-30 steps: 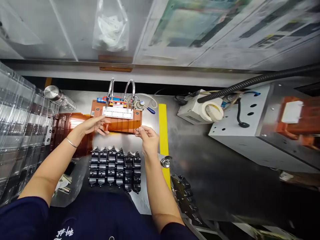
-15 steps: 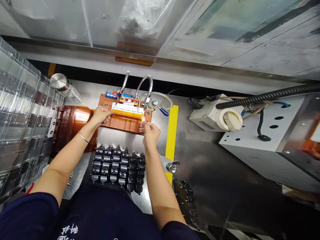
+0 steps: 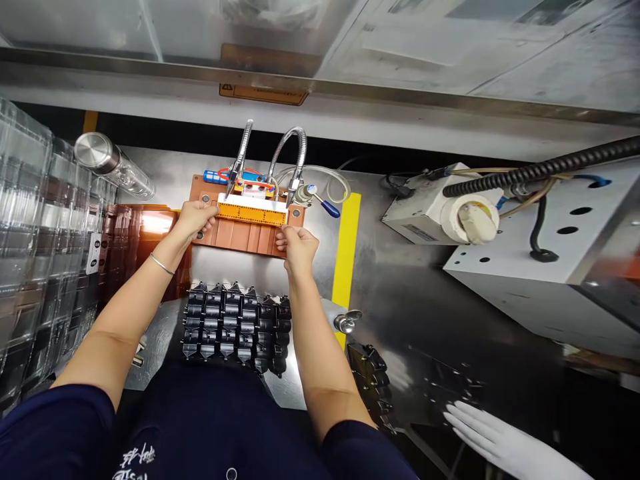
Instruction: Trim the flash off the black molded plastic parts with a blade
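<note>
An orange perforated strip is stretched level between my two hands, in front of the white block of a copper-coloured fixture. My left hand is closed in a pinch at the strip's left end. At the right end, my right hand pinches the strip between thumb and fingers. Whether the strip rests against the white block I cannot tell. Two bent metal hoses point down at the block. A blue-handled lever sits just right of the fixture.
Several rows of black moulded parts lie between my forearms. Clear plastic trays are stacked at left, near a bottle. Yellow tape runs along the right. A co-worker's white-gloved hand reaches in at lower right.
The orange strip now shows more of its face in front of the white block, with both hands still at its ends. A co-worker's gloved hand has come into view. The camera view has shifted slightly.
</note>
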A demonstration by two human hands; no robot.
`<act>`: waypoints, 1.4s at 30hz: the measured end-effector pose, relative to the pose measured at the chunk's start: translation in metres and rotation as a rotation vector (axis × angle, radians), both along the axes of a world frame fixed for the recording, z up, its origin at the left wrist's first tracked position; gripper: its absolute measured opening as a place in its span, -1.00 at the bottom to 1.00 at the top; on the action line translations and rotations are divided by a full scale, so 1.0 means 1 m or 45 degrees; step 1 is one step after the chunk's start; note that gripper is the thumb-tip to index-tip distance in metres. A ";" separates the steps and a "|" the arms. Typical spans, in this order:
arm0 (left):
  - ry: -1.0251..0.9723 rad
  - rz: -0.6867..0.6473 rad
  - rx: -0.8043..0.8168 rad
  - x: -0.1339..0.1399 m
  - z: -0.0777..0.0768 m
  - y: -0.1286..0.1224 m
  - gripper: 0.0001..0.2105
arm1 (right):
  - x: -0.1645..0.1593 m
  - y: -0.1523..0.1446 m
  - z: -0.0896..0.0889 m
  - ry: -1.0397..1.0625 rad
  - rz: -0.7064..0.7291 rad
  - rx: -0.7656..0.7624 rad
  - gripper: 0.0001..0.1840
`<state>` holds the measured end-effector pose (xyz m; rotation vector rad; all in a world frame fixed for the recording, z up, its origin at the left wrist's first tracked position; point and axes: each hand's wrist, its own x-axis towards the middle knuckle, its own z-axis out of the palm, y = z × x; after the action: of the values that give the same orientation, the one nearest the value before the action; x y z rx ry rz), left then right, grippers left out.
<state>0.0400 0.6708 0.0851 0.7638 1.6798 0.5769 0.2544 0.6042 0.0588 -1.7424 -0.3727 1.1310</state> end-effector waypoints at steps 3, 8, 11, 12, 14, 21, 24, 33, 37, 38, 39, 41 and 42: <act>-0.009 0.001 0.001 0.000 0.002 0.001 -0.79 | 0.000 0.001 0.000 0.003 -0.011 -0.022 -0.86; -0.025 0.006 0.003 0.000 0.003 0.001 -0.79 | 0.001 0.001 -0.001 0.007 0.011 -0.023 -0.86; -0.025 0.011 0.005 0.001 0.004 0.001 -0.79 | 0.001 0.001 -0.003 0.013 0.021 -0.004 -0.86; -0.025 0.011 0.006 0.001 0.004 0.001 -0.79 | 0.001 0.001 -0.003 0.012 0.027 0.002 -0.85; -0.021 0.010 0.010 0.001 0.005 0.001 -0.78 | 0.001 0.000 -0.003 0.010 0.040 0.005 -0.85; -0.019 -0.008 0.040 0.001 0.005 0.000 -0.77 | 0.002 0.001 -0.002 0.033 0.019 -0.070 -0.82; -0.055 -0.029 -0.001 -0.003 0.005 0.003 -0.78 | 0.009 0.006 -0.001 0.125 0.120 -0.185 -0.77; -0.182 -0.087 -0.067 -0.022 0.015 -0.001 -0.85 | 0.032 -0.143 0.020 -0.506 0.284 0.026 -0.56; -0.133 -0.052 0.069 -0.026 0.019 -0.034 -0.80 | 0.020 -0.249 0.001 -0.670 0.416 0.066 -0.36; -0.121 -0.056 0.091 -0.027 0.020 -0.045 -0.80 | 0.019 -0.265 -0.003 -0.649 0.470 0.076 -0.41; -0.106 -0.066 0.114 -0.028 0.022 -0.056 -0.79 | 0.019 -0.275 -0.006 -0.639 0.495 0.082 -0.47; -0.075 -0.083 0.157 -0.029 0.029 -0.080 -0.81 | 0.024 -0.282 -0.002 -0.653 0.477 0.074 -0.56; -0.045 -0.090 0.201 -0.030 0.033 -0.092 -0.84 | 0.029 -0.278 0.003 -0.691 0.439 0.064 -0.58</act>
<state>0.0103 0.5786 0.1177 0.9177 1.5815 0.6756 0.2830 0.3260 0.0618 -1.9729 -1.0554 0.8495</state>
